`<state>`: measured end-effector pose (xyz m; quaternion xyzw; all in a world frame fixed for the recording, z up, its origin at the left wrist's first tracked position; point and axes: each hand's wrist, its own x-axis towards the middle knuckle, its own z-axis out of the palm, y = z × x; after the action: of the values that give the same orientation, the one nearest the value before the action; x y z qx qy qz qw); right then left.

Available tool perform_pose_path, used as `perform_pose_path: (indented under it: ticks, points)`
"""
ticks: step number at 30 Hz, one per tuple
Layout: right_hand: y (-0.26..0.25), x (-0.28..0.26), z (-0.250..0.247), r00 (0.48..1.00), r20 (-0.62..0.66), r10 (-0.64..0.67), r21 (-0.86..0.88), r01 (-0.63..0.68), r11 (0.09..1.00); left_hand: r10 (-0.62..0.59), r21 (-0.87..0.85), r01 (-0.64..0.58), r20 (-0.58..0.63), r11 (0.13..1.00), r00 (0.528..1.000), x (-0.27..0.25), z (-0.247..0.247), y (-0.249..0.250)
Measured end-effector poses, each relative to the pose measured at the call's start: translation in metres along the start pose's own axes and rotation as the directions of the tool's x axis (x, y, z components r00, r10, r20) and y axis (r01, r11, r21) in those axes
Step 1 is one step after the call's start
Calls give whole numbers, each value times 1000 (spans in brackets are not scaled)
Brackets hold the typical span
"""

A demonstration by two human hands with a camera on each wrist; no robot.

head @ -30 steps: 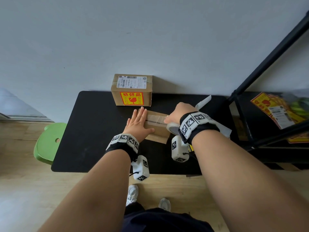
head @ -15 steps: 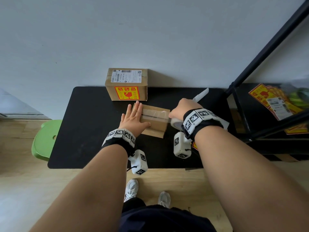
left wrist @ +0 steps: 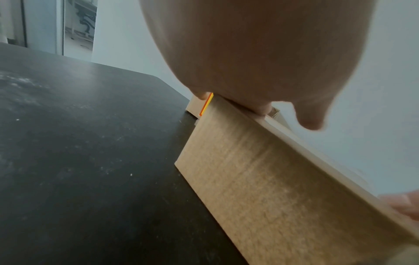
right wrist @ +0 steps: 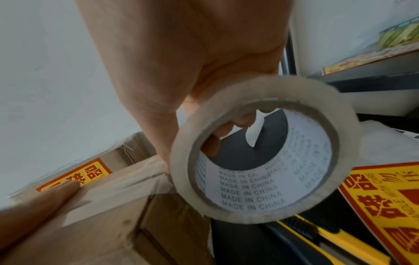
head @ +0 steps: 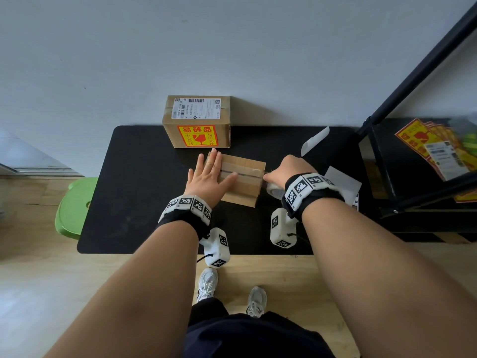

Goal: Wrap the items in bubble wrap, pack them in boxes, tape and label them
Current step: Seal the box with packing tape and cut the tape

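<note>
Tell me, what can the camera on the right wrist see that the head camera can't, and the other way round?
Only the right wrist view shows a yellow utility knife under the tape roll and the roll's printed core. Only the head view shows the labelled box's shipping label, a green stool and the person's shoes. Both show the right hand holding the roll beside the small box, and the left hand pressing it.

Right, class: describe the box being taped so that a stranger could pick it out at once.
Find the black table against the wall, where two cardboard boxes sit. The box being taped is the nearer, flatter one, under the flat left hand, with the tape roll at its right edge. Unlike the labelled box behind it, it carries no stickers.
</note>
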<state>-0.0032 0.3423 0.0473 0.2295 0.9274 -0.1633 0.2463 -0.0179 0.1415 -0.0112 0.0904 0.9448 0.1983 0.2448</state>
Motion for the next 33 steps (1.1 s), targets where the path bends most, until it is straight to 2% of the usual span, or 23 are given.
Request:
perform_pose_path:
  ticks: [8, 12, 17, 22, 26, 28, 31, 33]
  points:
    - [6, 6, 7, 999, 16, -33, 63, 32, 997, -9, 224, 37, -124, 974, 992, -6, 9, 11]
    - [3, 12, 8, 997, -4, -72, 11, 72, 997, 1, 194, 55, -276, 980, 961, -2, 6, 30]
    - [-13, 19, 13, 994, 4, -110, -18, 111, 994, 100, 209, -52, -226, 977, 969, 9, -2, 33]
    - [-40, 27, 25, 977, 38, -209, -41, 210, 977, -42, 196, 115, -344, 974, 938, 3, 0, 3]
    - [-44, 36, 23, 969, 94, -230, -61, 237, 970, -71, 200, 152, -363, 968, 929, 9, 4, -6]
    - [-38, 38, 20, 966, 100, -239, -3, 241, 971, -84, 219, 175, -371, 960, 925, 11, 5, -4]
    - [-28, 38, 17, 961, 134, -241, 233, 206, 950, -107, 232, 211, -395, 949, 912, 12, 7, -2]
    - [-27, 38, 15, 960, 130, -247, 285, 203, 937, -122, 238, 231, -398, 943, 909, 14, 8, 0]
